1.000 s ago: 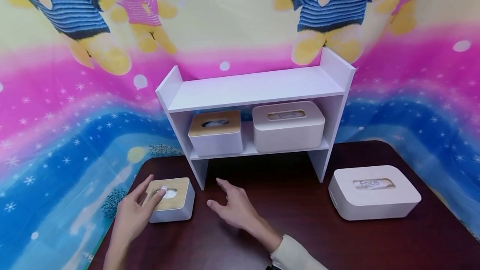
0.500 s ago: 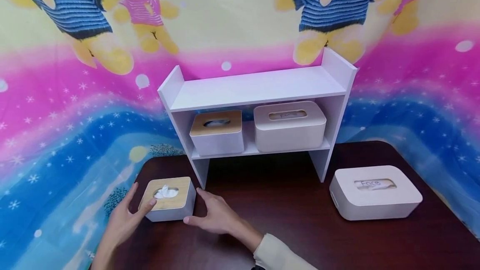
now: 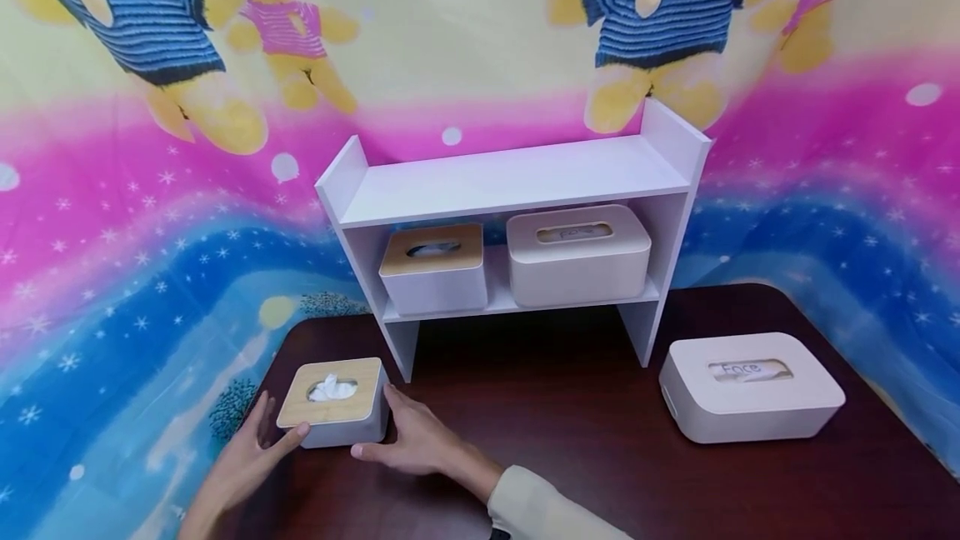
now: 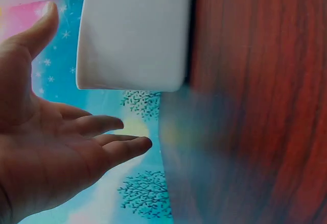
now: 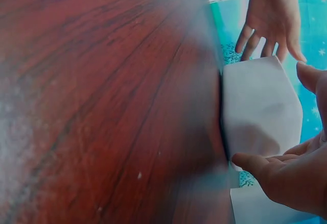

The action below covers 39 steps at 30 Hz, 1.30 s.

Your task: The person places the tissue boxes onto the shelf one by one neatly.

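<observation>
A small white tissue box (image 3: 356, 411) with a wood-look lid and a tuft of tissue in its slot stands on the dark table at the left. My left hand (image 3: 243, 452) is at its left side, thumb and fingers spread. In the left wrist view a gap separates these fingers (image 4: 127, 150) from the box's white wall (image 4: 135, 35). On the opposite side is my right hand (image 3: 416, 440), fingertips right at the box's right wall and thumb stretched along the front. The right wrist view has the box (image 5: 260, 106) between both hands, its far fingers partly hidden.
Behind stands a white two-tier shelf (image 3: 510, 182). Its lower tier carries a wood-lidded tissue box (image 3: 435, 290) and a larger cream tissue box (image 3: 577, 273). Another cream tissue box (image 3: 750, 415) sits on the table (image 3: 555, 440) at the right. A bear-printed backdrop (image 3: 465, 40) encloses the table.
My right hand has moved left, up to the small tissue box's right side. My left hand has drawn back from over the lid, down to the box's left side. The boxes stay put.
</observation>
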Tool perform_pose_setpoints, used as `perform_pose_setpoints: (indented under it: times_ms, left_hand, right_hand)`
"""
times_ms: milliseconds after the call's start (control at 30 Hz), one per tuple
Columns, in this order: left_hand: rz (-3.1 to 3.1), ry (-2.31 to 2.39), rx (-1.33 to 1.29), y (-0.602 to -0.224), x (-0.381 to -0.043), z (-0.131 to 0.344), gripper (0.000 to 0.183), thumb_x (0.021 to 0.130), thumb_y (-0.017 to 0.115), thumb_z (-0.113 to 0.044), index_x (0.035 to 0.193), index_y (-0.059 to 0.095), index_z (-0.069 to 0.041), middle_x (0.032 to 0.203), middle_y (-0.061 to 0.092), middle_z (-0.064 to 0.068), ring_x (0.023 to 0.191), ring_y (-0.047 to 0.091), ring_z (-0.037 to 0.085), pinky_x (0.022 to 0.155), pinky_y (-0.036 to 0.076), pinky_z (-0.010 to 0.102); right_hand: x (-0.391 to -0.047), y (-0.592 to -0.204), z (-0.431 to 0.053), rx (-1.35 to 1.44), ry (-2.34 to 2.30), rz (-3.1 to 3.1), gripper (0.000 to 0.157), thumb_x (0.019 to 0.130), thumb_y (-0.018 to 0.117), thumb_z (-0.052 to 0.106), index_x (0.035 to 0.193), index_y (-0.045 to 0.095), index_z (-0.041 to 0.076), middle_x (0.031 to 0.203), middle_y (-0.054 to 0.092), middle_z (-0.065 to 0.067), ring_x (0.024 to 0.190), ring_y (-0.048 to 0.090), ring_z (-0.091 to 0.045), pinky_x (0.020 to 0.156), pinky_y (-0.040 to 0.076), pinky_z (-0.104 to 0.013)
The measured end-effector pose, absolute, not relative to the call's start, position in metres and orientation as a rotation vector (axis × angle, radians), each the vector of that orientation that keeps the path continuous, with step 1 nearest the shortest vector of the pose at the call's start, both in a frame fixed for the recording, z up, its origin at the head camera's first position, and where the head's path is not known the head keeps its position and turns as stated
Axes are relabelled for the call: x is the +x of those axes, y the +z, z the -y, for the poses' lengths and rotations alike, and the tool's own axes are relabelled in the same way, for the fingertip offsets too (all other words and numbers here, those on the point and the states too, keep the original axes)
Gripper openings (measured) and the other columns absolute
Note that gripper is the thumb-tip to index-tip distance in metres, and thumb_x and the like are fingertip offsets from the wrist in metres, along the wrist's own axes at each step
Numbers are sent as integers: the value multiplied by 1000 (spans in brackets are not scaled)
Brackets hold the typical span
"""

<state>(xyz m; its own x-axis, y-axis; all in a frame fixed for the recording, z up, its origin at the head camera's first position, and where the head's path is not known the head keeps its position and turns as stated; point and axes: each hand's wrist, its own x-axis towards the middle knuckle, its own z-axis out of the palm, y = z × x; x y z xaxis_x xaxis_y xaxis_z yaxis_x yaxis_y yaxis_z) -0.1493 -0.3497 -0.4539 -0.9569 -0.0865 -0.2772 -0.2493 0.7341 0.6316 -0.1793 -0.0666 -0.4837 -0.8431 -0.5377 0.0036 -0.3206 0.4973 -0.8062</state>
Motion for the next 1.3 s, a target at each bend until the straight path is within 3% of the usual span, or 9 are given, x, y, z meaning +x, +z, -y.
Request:
perform_pose_setpoints:
  times_ms: [100, 233, 367, 733, 933, 1067, 1300]
  left_hand:
    - [-2721, 971, -294, -459, -149, 346, 114, 105, 59, -64, 169, -4, 6, 170, 15, 41, 152, 35, 59, 117, 45, 68]
    - [-2717, 1028, -344, -464, -147, 335, 110, 102, 62, -66, 171, 10, 2, 167, 28, 42, 147, 45, 59, 112, 51, 67]
    - [-2684, 1132, -392, -466, -144, 325, 111, 100, 65, -68, 172, 11, -2, 166, 31, 40, 148, 45, 57, 112, 52, 65]
    - [-2767, 1084, -349, -463, -130, 302, 110, 97, 70, -66, 171, 20, -2, 164, 38, 38, 142, 54, 54, 104, 60, 57]
    - [-2785, 1115, -328, -457, -120, 289, 102, 97, 73, -61, 167, 30, -1, 163, 38, 35, 140, 56, 52, 99, 63, 53]
    - [-2807, 1140, -283, -453, -114, 281, 95, 99, 73, -57, 165, 35, -1, 163, 41, 31, 144, 54, 50, 101, 62, 51]
    - [-2802, 1356, -200, -446, -103, 266, 84, 99, 78, -44, 163, 42, -3, 163, 45, 27, 136, 63, 44, 88, 67, 35]
  right_hand:
    - [-180, -484, 68, -728, -1261, -2480, 105, 94, 78, 56, 170, 28, 4, 173, 38, -14, 157, 42, -21, 127, 42, -35]
    - [-180, -484, 69, -736, -1282, -2446, 102, 96, 78, 52, 170, 28, 4, 174, 35, -15, 159, 40, -22, 127, 41, -36]
    - [-176, -483, 66, -770, -1293, -2476, 99, 97, 79, 48, 169, 28, 1, 173, 35, -19, 158, 40, -24, 127, 41, -35]
    - [-159, -482, 46, -727, -1381, -2616, 87, 100, 78, 37, 166, 35, 0, 168, 43, -20, 153, 48, -31, 123, 46, -41]
    - [-149, -478, 30, -699, -1409, -2702, 85, 99, 78, 42, 161, 43, -4, 156, 57, -22, 142, 61, -29, 114, 55, -40]
    - [-143, -474, 22, -669, -1445, -2725, 82, 99, 77, 43, 158, 47, -5, 154, 59, -22, 140, 62, -27, 111, 57, -40]
    - [-135, -468, 9, -599, -1622, -2637, 77, 101, 77, 35, 157, 46, -8, 156, 55, -26, 126, 70, -25, 95, 64, -31]
